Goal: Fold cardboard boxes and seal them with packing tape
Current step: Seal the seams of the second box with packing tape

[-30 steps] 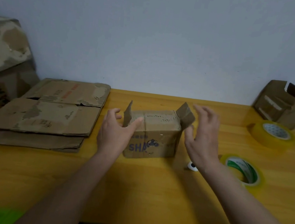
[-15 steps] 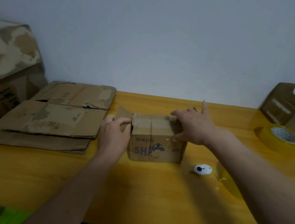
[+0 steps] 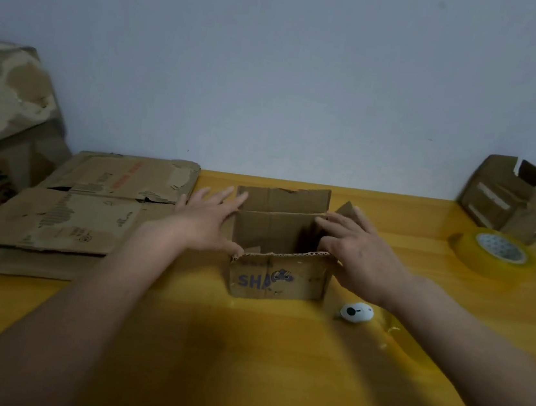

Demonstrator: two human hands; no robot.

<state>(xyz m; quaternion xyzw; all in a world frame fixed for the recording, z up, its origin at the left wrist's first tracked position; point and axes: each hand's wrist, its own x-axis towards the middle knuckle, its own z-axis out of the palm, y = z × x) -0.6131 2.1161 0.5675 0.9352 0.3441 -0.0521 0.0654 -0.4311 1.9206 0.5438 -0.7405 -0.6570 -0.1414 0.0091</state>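
**Box open between both hands on the yellow table**

I see a yellow table against a pale wall. Flattened cardboard fills its left side; a tape roll sits far right. The small box stands mid-table, top open, between my left hand and right hand, both spread flat against its sides.

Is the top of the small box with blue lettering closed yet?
No, open. The small box has its back flap upright, and the inside walls show between the left hand and right hand.
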